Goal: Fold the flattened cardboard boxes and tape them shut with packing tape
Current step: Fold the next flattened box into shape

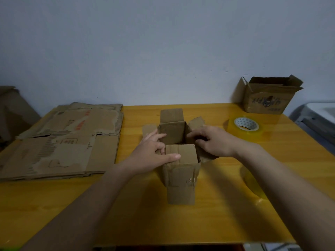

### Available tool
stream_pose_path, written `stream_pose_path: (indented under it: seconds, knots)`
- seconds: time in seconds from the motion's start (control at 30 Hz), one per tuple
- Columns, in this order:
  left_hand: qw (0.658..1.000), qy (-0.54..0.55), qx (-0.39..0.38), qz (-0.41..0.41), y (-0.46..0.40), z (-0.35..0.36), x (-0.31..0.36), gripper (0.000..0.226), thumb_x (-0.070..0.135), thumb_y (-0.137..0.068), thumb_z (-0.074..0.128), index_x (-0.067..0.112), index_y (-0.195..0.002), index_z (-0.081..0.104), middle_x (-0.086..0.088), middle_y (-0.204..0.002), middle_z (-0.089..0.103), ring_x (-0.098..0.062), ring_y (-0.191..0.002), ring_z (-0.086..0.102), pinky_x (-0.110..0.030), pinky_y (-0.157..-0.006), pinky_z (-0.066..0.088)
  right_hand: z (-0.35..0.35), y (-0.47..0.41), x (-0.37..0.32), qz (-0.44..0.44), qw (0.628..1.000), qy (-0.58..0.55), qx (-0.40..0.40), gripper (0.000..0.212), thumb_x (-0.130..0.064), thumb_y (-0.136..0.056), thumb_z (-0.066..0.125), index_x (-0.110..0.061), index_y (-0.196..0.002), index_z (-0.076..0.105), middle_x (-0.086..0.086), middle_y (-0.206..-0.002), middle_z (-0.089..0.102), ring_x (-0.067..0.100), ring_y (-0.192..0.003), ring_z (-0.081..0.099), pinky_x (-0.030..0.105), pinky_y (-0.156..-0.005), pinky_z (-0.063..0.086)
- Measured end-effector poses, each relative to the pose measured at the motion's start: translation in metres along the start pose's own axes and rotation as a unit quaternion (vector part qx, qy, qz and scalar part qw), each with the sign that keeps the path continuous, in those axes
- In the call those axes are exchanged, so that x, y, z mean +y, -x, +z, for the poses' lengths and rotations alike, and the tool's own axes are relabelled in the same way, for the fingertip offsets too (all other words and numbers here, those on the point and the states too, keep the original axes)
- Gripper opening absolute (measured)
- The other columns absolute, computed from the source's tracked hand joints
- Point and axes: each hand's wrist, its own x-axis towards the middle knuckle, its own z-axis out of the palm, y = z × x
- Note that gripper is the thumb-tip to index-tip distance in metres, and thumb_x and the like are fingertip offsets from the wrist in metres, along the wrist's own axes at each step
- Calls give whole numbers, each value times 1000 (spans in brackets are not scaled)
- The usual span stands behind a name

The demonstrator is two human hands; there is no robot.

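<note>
The fingers [159, 137] of the left hand [154, 153] curl over the left rim of a small box [179, 167], with the thumb lying along the near flap [181, 153] and pressing it, so this hand grips the box at its near-left corner. The fingers [194, 137] of the right hand [212, 140] are bent over the right rim and pinch the right flap [196, 122] where it hinges; how tightly, I cannot tell.

The box stands upright on the counter [226, 187] right between the two sets of fingers, its open mouth facing up and its long axis running vertical. The far flap [171, 115] stands up beyond the fingertips, the left flap [149, 128] splays outward under the left fingers, and the near flap lies almost level over the opening.

The step in hand looks like folding the top flaps inward. The roll of tape [244, 125] sits beyond and outward of the right fingers, apart from them, so the right hand is the nearer one to fetch it once the flaps are down.

Outward of the left fingers lies a stack of flat boxes [61, 142]. An open box [268, 96] stands at the far right corner.
</note>
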Motion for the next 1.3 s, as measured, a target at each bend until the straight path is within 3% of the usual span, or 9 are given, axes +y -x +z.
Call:
stream_pose_path:
  seconds: [0.17, 0.27, 0.33, 0.5, 0.63, 0.77, 0.97, 1.2, 1.3]
  knots:
    - [999, -15, 44, -13, 2, 9, 9, 32, 50, -79, 71, 22, -87, 57, 5, -157, 28, -13, -148, 7, -49, -120, 12, 2, -31, -5, 37, 994, -55, 91, 63, -23, -96, 54, -21, -150, 22, 5, -152, 30, 23, -130, 42, 36, -107, 37]
    - [999, -15, 26, -39, 2, 9, 10, 76, 54, -78, 71, 29, -141, 37, 5, -161, 14, -15, -149, 4, -50, -119, 17, 8, -55, -7, 37, 993, -51, 99, 80, -21, -93, 59, -19, -153, 7, 4, -160, 12, 23, -145, 20, 39, -117, 23]
    - [998, -16, 20, -55, 2, 9, 9, 98, 57, -76, 72, 31, -152, 17, 5, -162, 7, -18, -149, 1, -51, -119, 18, 10, -64, -9, 22, 993, -67, 91, 85, -21, -91, 62, -21, -153, 5, 3, -160, 12, 23, -146, 17, 39, -118, 21]
    - [996, -44, 21, -73, 1, 7, 2, 108, 66, -72, 69, 30, -155, 10, 5, -163, 3, -19, -150, 0, -49, -119, 18, -5, -61, -11, 0, 999, -40, -16, 82, -52, -83, 64, -26, -150, 24, 0, -139, 41, 24, -127, 42, 39, -105, 38]
    - [995, -51, 25, -76, 2, 8, 4, 110, 67, -71, 70, 27, -155, 11, 4, -163, 4, -19, -149, -1, -44, -119, 15, -10, -47, -12, 23, 980, 125, -153, 105, -70, -64, 69, -35, -150, 19, -10, -154, 19, 26, -139, 21, 50, -114, 24]
    - [992, -55, 75, -80, 5, 12, 11, 124, 68, -65, 72, 28, -155, -2, 9, -163, -8, -16, -149, -5, -45, -121, 13, -2, -44, -11, 30, 972, 174, -153, 109, -70, -65, 69, -34, -152, 14, -12, -159, 10, 24, -146, 5, 58, -115, 1]
    - [971, 180, 138, -72, 22, 23, 9, 126, 59, -66, 78, 41, -151, -13, 15, -162, -2, -15, -148, 7, -48, -117, 22, -1, -39, -9, 26, 977, 150, -148, 107, -65, -66, 71, -31, -152, 16, -10, -159, 11, 21, -147, 5, 57, -117, 5]
    - [995, -98, 14, 20, 14, 27, 14, 114, 73, -75, 58, 31, -153, -13, 16, -159, -19, -1, -144, -18, -44, -122, 6, -1, -33, -12, 23, 986, 126, -109, 109, -61, -65, 75, -28, -152, 18, -7, -161, -1, 24, -147, -2, 53, -118, 7]
    - [990, -138, -7, 15, 13, 32, 9, 113, 75, -76, 56, 30, -152, -14, 15, -158, -23, -2, -144, -22, -44, -122, 6, -5, -25, -6, 31, 999, -8, -35, 107, -50, -67, 79, -26, -152, 18, -2, -161, -8, 24, -147, -5, 46, -119, 9]
